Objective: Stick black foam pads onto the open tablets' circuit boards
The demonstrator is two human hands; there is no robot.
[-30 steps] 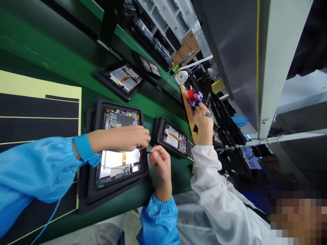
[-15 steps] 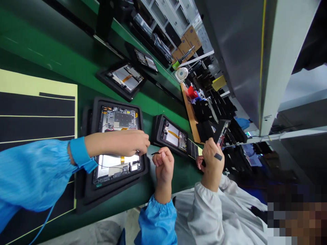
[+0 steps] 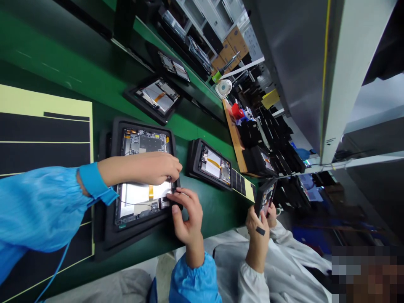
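An opened tablet, its circuit board, silver panels and orange ribbon cable exposed, lies in a black foam tray in front of me. My left hand reaches across its middle, fingers curled and closed at the tablet's right edge; whatever they pinch is hidden. Against the same edge, a little lower, my right hand rests its fingertips, with thumb and fingers apart. A thin black wire runs over the lower panel.
At left lies a yellow sheet with black adhesive strips. More opened tablets stand in trays beyond, one on the right and one farther back. On the right, a co-worker's hands hold another tablet.
My right hand has moved left onto the tablet's edge and its pinch has opened; the small black strip it held no longer shows clearly. The co-worker's tablet has come lower.
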